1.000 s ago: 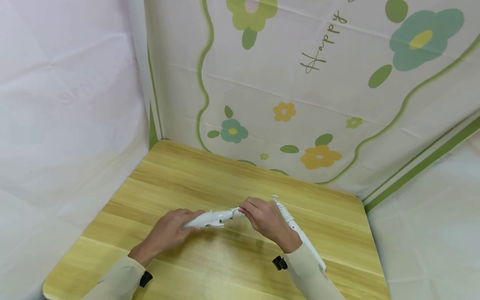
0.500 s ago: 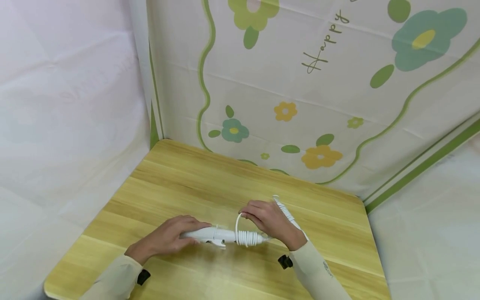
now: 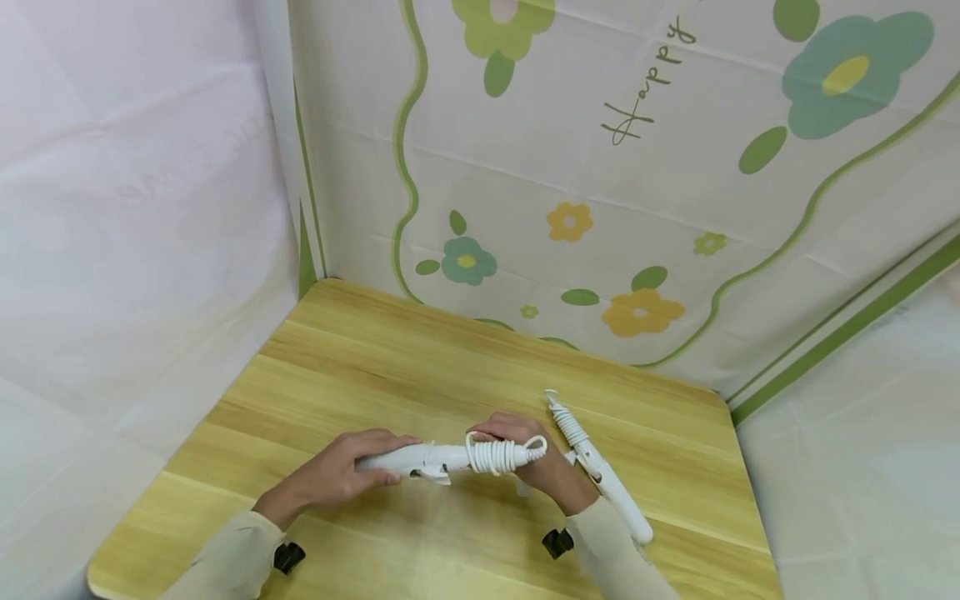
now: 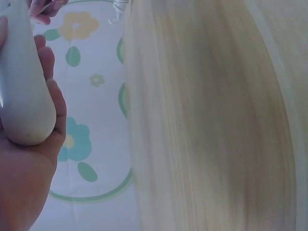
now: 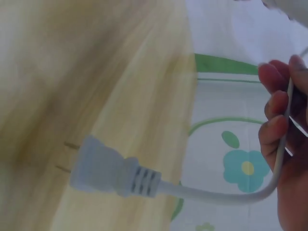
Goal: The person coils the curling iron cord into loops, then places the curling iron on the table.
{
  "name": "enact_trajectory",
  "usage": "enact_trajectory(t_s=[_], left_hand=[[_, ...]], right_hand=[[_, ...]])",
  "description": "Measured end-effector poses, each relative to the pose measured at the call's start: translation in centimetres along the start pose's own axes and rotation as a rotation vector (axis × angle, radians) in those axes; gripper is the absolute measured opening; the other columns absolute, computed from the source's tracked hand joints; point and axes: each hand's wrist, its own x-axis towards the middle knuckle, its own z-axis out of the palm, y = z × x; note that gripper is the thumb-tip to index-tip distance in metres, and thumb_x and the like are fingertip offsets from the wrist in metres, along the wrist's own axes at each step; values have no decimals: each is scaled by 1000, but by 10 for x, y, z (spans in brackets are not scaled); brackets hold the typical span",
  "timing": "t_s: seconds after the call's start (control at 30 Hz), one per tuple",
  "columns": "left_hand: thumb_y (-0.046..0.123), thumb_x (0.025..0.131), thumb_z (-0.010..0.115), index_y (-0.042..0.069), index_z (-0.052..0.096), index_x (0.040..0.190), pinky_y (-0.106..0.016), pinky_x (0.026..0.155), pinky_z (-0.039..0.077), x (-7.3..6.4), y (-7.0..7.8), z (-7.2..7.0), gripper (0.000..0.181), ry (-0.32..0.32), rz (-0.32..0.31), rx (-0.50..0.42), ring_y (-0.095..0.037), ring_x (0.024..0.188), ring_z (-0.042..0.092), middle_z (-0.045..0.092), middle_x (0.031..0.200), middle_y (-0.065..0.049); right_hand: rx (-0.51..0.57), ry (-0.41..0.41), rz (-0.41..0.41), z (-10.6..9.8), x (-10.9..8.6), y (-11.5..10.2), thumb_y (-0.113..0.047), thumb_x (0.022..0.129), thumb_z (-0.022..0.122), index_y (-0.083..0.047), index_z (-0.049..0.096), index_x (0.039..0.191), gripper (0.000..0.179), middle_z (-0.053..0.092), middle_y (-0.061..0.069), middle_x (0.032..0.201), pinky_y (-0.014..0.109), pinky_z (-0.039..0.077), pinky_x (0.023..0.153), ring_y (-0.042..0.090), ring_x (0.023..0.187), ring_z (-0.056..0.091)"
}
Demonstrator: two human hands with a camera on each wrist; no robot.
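Observation:
My left hand (image 3: 341, 475) grips a white curling iron (image 3: 401, 460) by its thick, rounded end, holding it level over the table. A small lever sticks out near its middle. White cord (image 3: 492, 457) is wound in several loops round the right part of the iron. My right hand (image 3: 551, 473), partly behind the coil in the head view, pinches the cord between thumb and fingers. From that hand the free end hangs down, with a two-pin plug (image 5: 103, 166) over the wood in the right wrist view. The rounded end lies against the left palm (image 4: 24, 168).
A second white curling iron (image 3: 618, 500), its cord wound round it too, lies slantwise on the wooden table (image 3: 300, 400) beside my right forearm. White cloth with printed flowers (image 3: 525, 167) hangs behind the table, and plain white cloth (image 3: 150, 250) hangs at the left.
The right hand has carried the cord round the iron, ending lower and behind the coil. The plug now shows below that hand. The left hand keeps its grip; the iron tilted, dipped and rose slightly.

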Motion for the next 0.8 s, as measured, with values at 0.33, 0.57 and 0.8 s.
enact_trajectory(t_s=[0.33,0.57,0.8], left_hand=[[25,102,79,21,65,153,-30,83,56,5,4,3,54,172,-89,92,-7,100,69,78,129,-2],[27,102,78,22,65,153,-33,86,59,10,5,6,53,276,-176,119,-18,108,73,77,136,-5],[26,101,80,22,65,153,-33,83,57,13,4,2,54,361,-238,161,-20,103,71,77,134,-10]], right_hand=[[-260,78,94,18,-6,-17,-6,90,87,-9,81,96,9,78,0,83,21,54,63,6,69,67],[-228,94,107,19,1,-25,-6,98,80,-5,83,104,7,75,-2,81,11,49,60,0,66,63],[-252,41,186,14,1,-33,-7,96,83,-4,82,106,10,69,-3,79,9,38,54,-3,63,48]])
